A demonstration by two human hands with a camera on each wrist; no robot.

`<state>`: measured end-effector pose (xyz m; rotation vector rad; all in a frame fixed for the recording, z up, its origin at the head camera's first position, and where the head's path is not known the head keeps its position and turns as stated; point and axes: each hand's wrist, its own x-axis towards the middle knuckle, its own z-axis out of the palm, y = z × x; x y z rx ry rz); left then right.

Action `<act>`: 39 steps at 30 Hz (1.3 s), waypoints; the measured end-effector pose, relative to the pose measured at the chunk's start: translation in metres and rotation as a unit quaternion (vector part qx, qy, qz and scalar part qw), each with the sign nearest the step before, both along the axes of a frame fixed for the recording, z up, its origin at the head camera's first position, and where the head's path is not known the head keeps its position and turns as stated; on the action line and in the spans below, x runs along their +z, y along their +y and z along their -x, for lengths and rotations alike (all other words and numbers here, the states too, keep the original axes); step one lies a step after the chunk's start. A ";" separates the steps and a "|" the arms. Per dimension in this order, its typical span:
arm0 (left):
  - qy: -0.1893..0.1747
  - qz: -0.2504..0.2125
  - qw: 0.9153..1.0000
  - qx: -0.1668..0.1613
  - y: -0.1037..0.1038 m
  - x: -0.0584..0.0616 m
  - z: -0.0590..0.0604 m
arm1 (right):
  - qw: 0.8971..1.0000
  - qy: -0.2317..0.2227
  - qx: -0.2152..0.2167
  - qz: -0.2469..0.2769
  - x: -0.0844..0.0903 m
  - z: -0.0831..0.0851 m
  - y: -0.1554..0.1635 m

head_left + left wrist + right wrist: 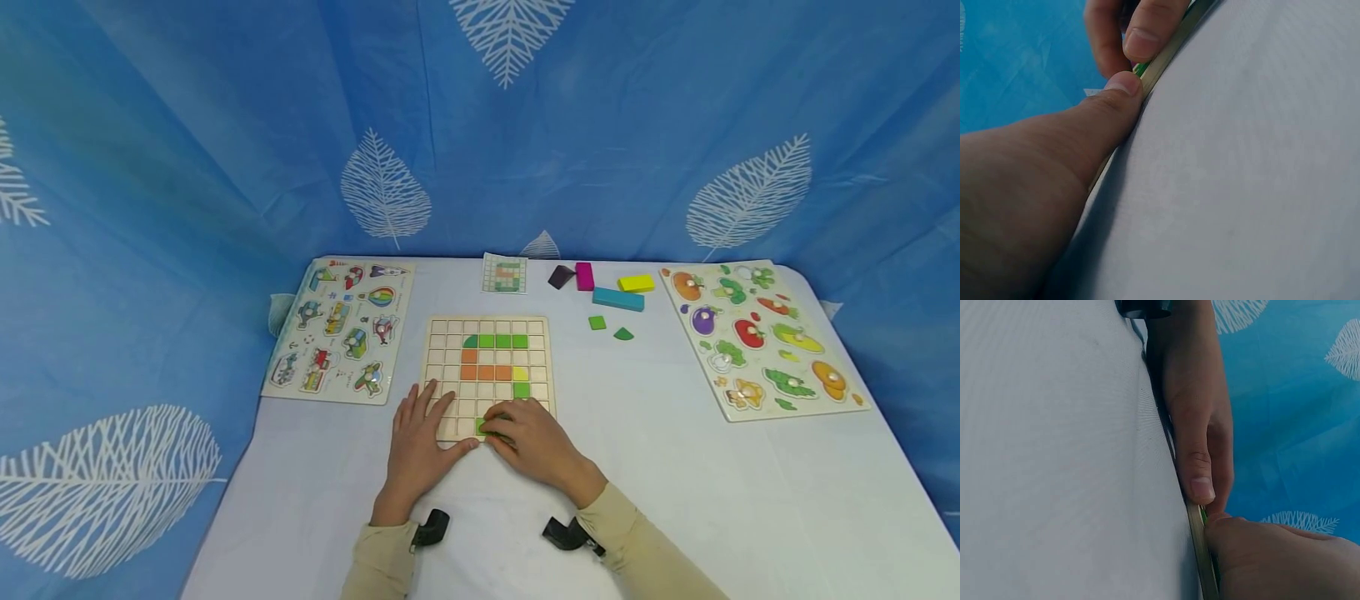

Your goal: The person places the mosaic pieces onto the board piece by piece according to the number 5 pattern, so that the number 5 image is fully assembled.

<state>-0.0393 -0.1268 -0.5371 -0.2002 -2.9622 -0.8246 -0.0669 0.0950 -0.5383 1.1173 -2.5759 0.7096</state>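
A wooden grid board lies in front of me, with green, orange and yellow tiles set in its squares. My left hand rests on its lower left corner, fingers spread over the squares and thumb along the front edge. At the bottom row, my right hand has its fingertips and thumb on a green tile; the fingers hide part of it. In the left wrist view, a sliver of the green tile shows by the right fingertips. The left thumb is close to the right hand in the right wrist view.
A small pattern card lies behind the board. Coloured blocks, including a blue one, and a loose green square and quarter-round piece lie behind right. A vehicle puzzle stands left, a vegetable puzzle right.
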 end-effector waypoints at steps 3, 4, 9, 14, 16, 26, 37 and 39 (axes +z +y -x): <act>-0.003 0.005 1.000 0.004 -0.001 0.000 0.000 | 1.000 0.000 -0.003 -0.006 -0.001 0.000 0.000; -0.004 0.006 1.000 0.005 -0.001 0.000 0.000 | 1.000 0.001 -0.004 -0.007 -0.001 0.000 0.000; -0.003 0.007 1.000 0.004 -0.002 0.000 0.000 | 1.000 0.006 -0.007 -0.008 -0.001 -0.001 0.003; 0.000 0.005 1.000 0.005 -0.001 0.001 0.000 | 1.000 0.000 -0.029 0.011 0.000 0.009 0.020; -0.002 0.001 1.000 0.006 -0.001 0.002 0.000 | 0.998 -0.007 -0.056 0.030 -0.001 0.017 0.035; -0.018 -0.006 1.000 0.008 0.000 -0.001 -0.001 | 0.946 -0.064 -0.309 0.071 -0.007 0.069 0.128; -0.017 -0.005 1.000 0.006 0.001 -0.002 -0.001 | 0.910 -0.122 -0.388 0.076 -0.011 0.072 0.143; -0.018 -0.004 1.000 0.006 0.001 -0.001 -0.001 | 0.910 -0.120 -0.390 0.079 -0.011 0.073 0.143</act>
